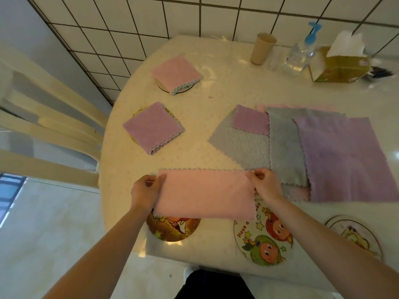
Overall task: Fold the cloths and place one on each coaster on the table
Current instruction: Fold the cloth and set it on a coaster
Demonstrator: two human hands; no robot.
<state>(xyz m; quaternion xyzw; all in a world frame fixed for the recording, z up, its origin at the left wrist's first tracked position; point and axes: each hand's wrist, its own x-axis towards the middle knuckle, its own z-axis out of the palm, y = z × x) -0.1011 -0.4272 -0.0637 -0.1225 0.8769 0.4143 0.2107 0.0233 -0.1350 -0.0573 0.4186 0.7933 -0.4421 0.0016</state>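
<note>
Pink cloth stretched between pinching left hand and right hand.

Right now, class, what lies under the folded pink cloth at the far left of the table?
A round coaster with a dark rim peeks out beneath the folded pink cloth at its near edge. The cloth covers the coaster's picture.

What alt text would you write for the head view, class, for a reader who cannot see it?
Two hands, left and right, hold a half-folded pink cloth by its ends above a cream round table. Two folded cloths already sit on coasters at far left; three cartoon coasters near the front edge are bare, and unfolded cloths lie to the right.
</note>
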